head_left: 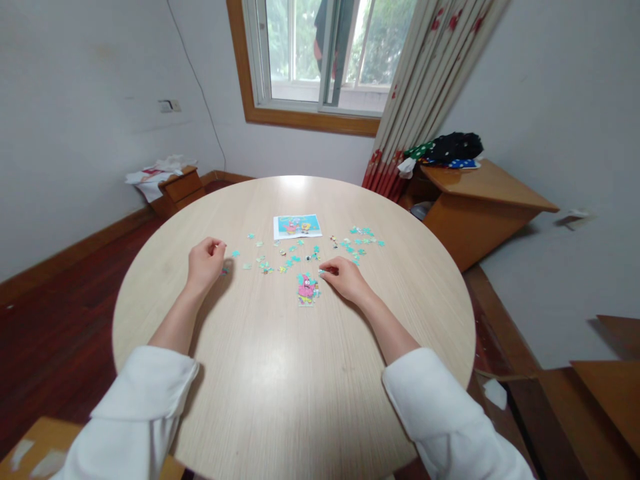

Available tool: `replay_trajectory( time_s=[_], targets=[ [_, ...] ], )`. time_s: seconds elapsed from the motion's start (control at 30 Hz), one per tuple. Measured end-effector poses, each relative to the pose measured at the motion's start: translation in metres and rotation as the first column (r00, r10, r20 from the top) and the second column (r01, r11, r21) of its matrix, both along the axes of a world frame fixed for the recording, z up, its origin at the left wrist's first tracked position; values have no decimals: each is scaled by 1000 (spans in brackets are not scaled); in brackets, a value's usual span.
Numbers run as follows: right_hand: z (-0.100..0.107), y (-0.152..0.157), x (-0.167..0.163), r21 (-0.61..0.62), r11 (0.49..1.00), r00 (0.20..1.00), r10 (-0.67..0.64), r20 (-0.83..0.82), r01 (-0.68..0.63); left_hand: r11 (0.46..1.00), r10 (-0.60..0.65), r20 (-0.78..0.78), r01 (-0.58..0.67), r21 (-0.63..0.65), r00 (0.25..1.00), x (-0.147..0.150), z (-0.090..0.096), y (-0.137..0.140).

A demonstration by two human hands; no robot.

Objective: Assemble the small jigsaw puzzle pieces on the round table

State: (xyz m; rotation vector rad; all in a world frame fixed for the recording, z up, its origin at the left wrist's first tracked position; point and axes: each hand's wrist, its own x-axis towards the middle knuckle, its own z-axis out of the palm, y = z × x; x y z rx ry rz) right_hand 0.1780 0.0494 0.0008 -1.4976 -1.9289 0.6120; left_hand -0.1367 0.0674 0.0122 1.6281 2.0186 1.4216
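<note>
My right hand [344, 277] pinches a small light-blue puzzle piece [321, 272] between thumb and fingertips. Just left of it lies a partly joined puzzle [307, 290] with a pink starfish figure. My left hand [204, 265] hovers over the table's left side with its fingers curled together; whatever may be in them is hidden. Close beside that hand lies a pinkish-purple puzzle piece [225, 271]. Several loose pieces [293, 261] are scattered beyond the joined part, and a cluster of turquoise pieces [363, 233] lies farther right.
Behind the pieces lies a printed reference picture [298, 227]. Everything rests on a round wooden table [260, 393]. A wooden cabinet [490, 193] piled with cloth stands at the right, near a curtain [425, 73]. A small wooden stool [183, 190] is beyond the left edge.
</note>
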Motion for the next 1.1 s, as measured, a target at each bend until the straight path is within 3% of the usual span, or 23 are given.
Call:
replay_trajectory(
  time_s=[0.9,1.1],
  targets=[
    [5,-1,3,-76,997,999,-8,-33,5,999,3,-2,-3,-33,1000,0,0,-1],
    [13,-5,9,-159,986,999,37,-29,-41,1000,25,-9,-25,-14,1000,-6,-3,2]
  ],
)
